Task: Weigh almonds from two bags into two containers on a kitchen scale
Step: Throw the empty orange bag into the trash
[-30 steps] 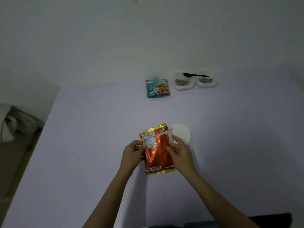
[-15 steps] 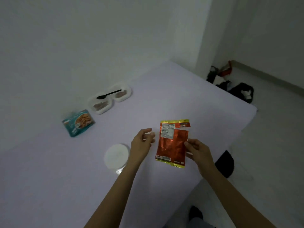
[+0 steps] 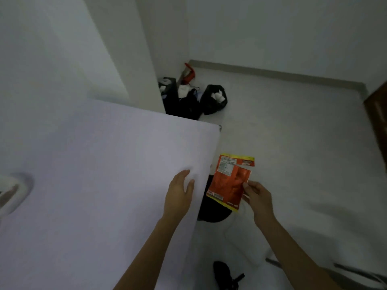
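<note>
My right hand (image 3: 256, 194) pinches the right edge of an orange foil bag (image 3: 229, 181) with a yellow top strip that is torn partly open. The bag hangs beyond the table's right edge, over a black round bin (image 3: 211, 214) on the floor. Near that edge my left hand (image 3: 180, 193) lies flat on the lilac table (image 3: 94, 174), fingers straight. A blurred white round object (image 3: 11, 193), probably the scale, shows at the far left. The teal bag, the two containers and the spoon are out of view.
The table's right corner (image 3: 217, 127) is near a wall pillar. On the floor behind it lie a black bag with white paper (image 3: 214, 99), dark items and a red tool (image 3: 189, 75). A black shoe (image 3: 223, 273) sits below. A brown door (image 3: 379, 114) is at right.
The view has swung far to the right. My right hand carried the orange bag off the table and over the floor. My left hand let go of it and settled flat on the table.
</note>
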